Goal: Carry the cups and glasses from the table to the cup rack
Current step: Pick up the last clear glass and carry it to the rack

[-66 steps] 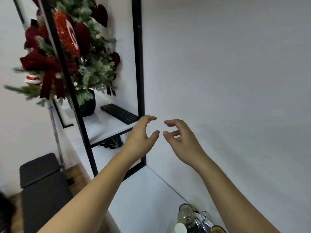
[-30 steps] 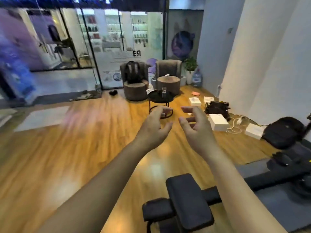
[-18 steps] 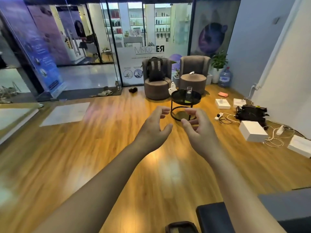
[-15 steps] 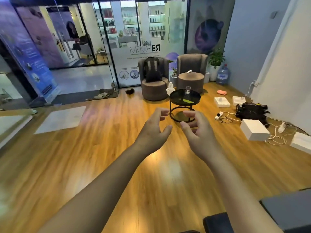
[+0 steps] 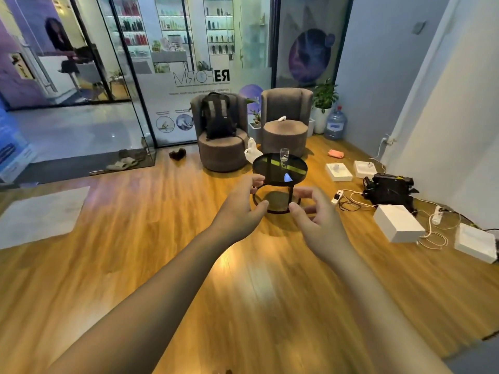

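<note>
A single clear drinking glass (image 5: 284, 154) stands upright near the far edge of a small round black table with a dark glass top (image 5: 270, 171), well ahead on the wooden plank floor (image 5: 162, 238). Behind the table sit two brown round armchairs (image 5: 285, 122), the left one holding a black backpack (image 5: 218, 117). Nearer the camera, the left hand (image 5: 239, 209) and right hand (image 5: 320, 225) are raised side by side, apart, fingers loosely curled and spread, holding nothing.
</note>
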